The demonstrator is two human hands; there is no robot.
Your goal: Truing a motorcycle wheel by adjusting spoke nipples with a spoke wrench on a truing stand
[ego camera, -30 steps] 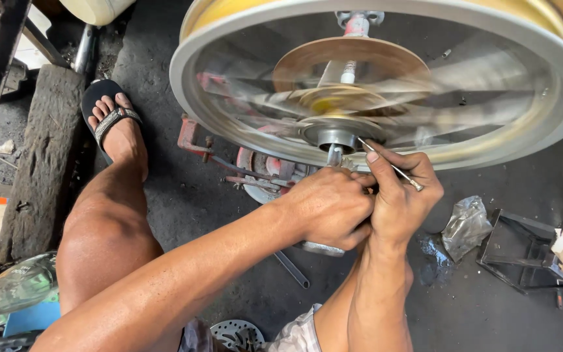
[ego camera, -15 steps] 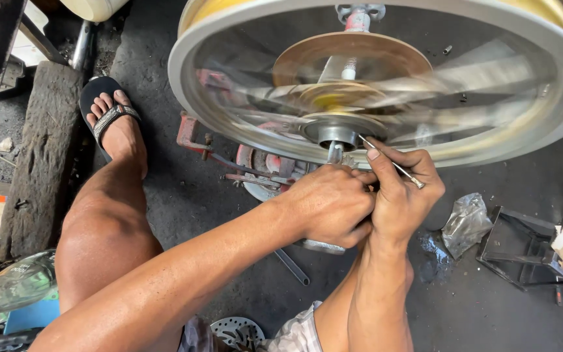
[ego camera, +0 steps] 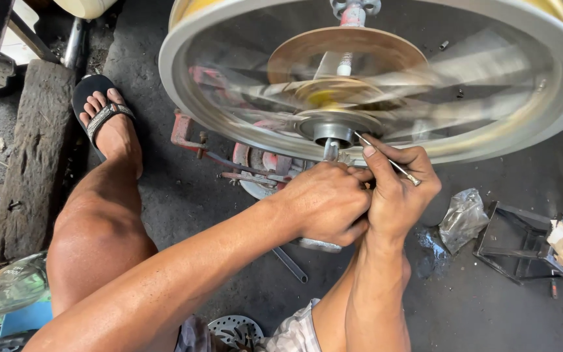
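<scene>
A: What had changed over the last second?

B: Very little. The silver wheel rim was seen blurred with spin in every picture. The thin metal rod was kept at the same slant, its tip touching the hub just above both hands. Steady contact was judged to be held while the wheel turned.

A: How were the hands set?

B: The right hand was pinched around the rod. The left hand was closed in a fist, pressed against the right; what it gripped could not be told.

A: And the surroundings?

B: A dark, oily concrete floor was shown below the hands. A crumpled plastic bag and a small metal frame were seen to the right of them. A sandalled foot and a wooden beam were seen far to the left.
</scene>
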